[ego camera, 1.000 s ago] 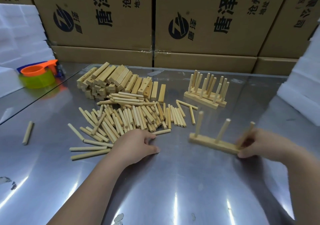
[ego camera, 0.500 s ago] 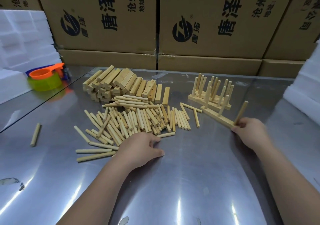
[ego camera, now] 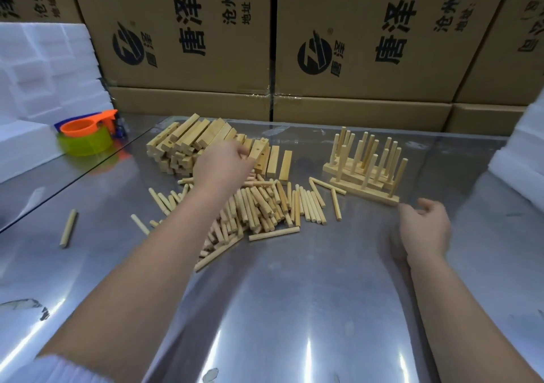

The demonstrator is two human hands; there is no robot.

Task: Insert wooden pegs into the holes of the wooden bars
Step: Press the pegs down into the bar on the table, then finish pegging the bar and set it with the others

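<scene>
A stack of wooden bars lies at the back of the metal table. My left hand reaches over it, fingers curled on a wooden bar with holes at the stack's right side. A heap of loose wooden pegs lies under that forearm. At the right stand finished bars with upright pegs; the nearest one stands free on the table. My right hand hovers just in front of it, fingers relaxed, holding nothing.
One stray peg lies far left. An orange cup sits on a green roll at the back left. Cardboard boxes wall off the back. White foam blocks stand at the left and right.
My right hand set the pegged bar beside the other finished bars and let go, then drew back. My left hand left the table and moved forward to the bar stack.
</scene>
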